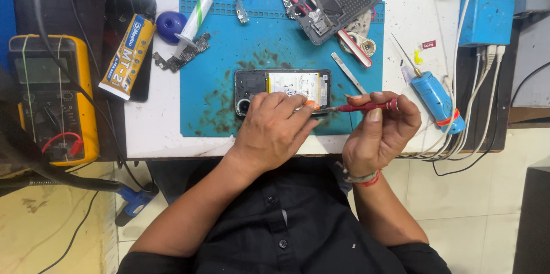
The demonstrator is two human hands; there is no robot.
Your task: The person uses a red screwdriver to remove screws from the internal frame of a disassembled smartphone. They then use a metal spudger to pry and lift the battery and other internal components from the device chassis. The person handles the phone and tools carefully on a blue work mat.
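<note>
An opened phone with its back off lies on a blue work mat, its battery showing. My left hand rests on the phone's near edge, fingers curled over it and pressing it down. My right hand pinches a red-handled screwdriver, held level with its tip pointing left at the phone's near right corner, next to my left fingertips.
On the mat lie a removed phone back frame, a circuit board, a white tube, tweezers and pink tools. A yellow multimeter stands left, a glue tube beside it. A blue tool and cables lie right.
</note>
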